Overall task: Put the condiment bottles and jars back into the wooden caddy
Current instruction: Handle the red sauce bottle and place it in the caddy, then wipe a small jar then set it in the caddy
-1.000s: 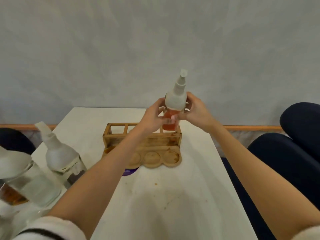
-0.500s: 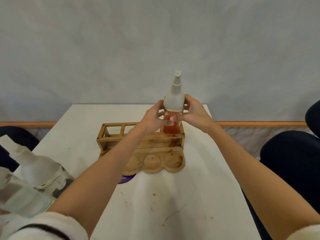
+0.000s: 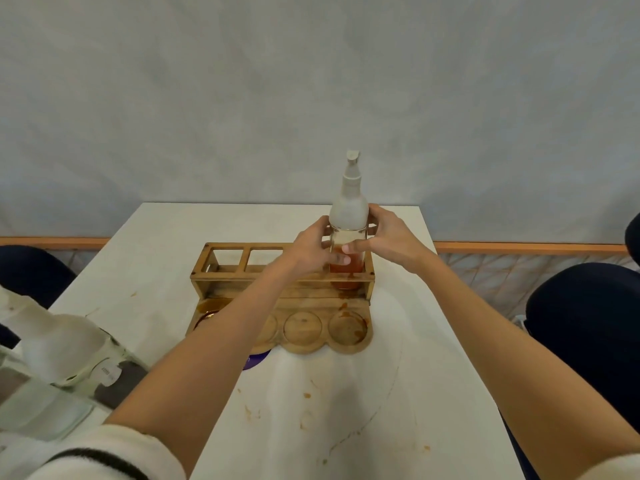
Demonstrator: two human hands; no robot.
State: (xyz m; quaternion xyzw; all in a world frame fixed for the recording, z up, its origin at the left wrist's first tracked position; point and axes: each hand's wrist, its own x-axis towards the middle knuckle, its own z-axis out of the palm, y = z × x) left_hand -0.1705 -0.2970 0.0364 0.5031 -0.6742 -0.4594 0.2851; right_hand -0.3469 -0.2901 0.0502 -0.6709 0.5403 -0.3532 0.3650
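A glass bottle (image 3: 348, 216) with a white spout cap and orange-red sauce stands upright in the rightmost slot of the wooden caddy (image 3: 242, 277). My left hand (image 3: 311, 249) grips its left side and my right hand (image 3: 388, 239) grips its right side, thumbs across the glass. The caddy's other square slots at the left hold nothing. Three round recesses show on its front ledge, my left forearm covering the ledge's left part. Two more white-capped glass bottles (image 3: 69, 351) lie blurred at the near left edge.
The white table (image 3: 346, 410) has brown sauce stains in front of the caddy. A purple disc (image 3: 254, 360) peeks out under the caddy's front edge. Dark blue chairs (image 3: 588, 323) stand at the right and far left. A grey wall lies beyond.
The bottle has gone from tilted above the caddy to upright and lower, down into the rightmost slot. Both hands stayed on it and came down with it.
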